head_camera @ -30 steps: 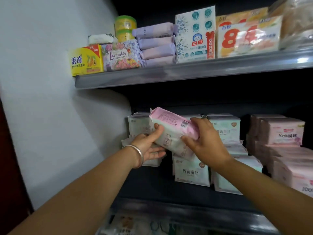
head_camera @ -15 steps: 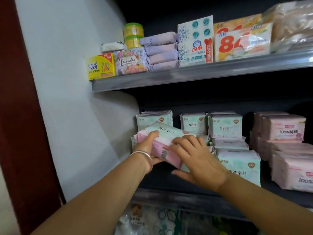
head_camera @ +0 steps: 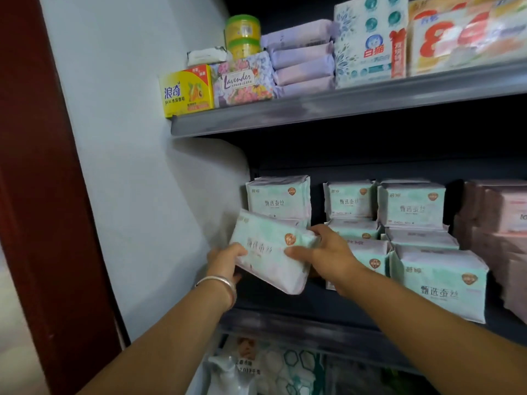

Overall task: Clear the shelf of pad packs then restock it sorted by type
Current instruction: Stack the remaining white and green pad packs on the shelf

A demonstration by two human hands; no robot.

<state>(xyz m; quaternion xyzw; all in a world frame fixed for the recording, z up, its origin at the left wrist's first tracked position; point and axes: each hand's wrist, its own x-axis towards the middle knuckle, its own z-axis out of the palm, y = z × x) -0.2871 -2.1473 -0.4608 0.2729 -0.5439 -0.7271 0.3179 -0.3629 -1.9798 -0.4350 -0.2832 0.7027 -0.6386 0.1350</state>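
On my dark middle shelf (head_camera: pixel 328 317) sit mint-green pad packs (head_camera: pixel 440 286) in stacks, pink packs (head_camera: pixel 504 238) at the right. The upper shelf (head_camera: pixel 342 105) carries soap boxes (head_camera: pixel 186 92) and lilac packs (head_camera: pixel 302 57).

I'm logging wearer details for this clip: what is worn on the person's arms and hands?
Both forearms are bare, with no sleeves in view and no gloves. The left hand has a plain silver bangle round its wrist. The right hand and its wrist show no jewellery or watch.

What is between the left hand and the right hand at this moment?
In the head view, a mint-green pad pack lies tilted between them: the left hand grips its left end, the right hand its right end.
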